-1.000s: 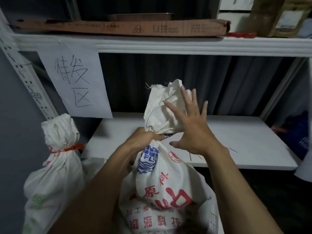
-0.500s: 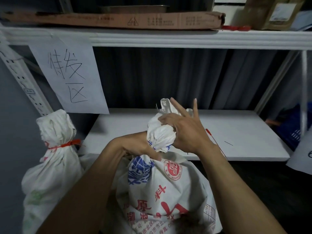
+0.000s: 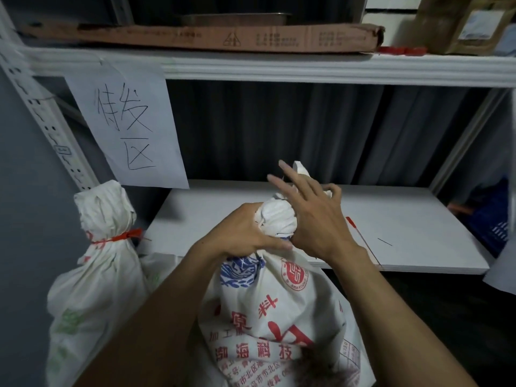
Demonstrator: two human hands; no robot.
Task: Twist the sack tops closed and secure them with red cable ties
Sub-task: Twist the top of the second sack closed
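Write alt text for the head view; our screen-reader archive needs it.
Left hand grips the twisted neck of a printed white sack while the right hand wraps its top; a tied sack stands left, a red cable tie lies on the shelf.

Printed white sack [image 3: 268, 317] is being held upright at centre, top bunched, untied. Second sack [image 3: 92, 269], at left, is standing tied w/ red cable tie [image 3: 122, 236]. Loose red tie [image 3: 360, 236] is lying on shelf at right.

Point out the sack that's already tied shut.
The left sack: a red cable tie cinches its neck. The printed sack has none.
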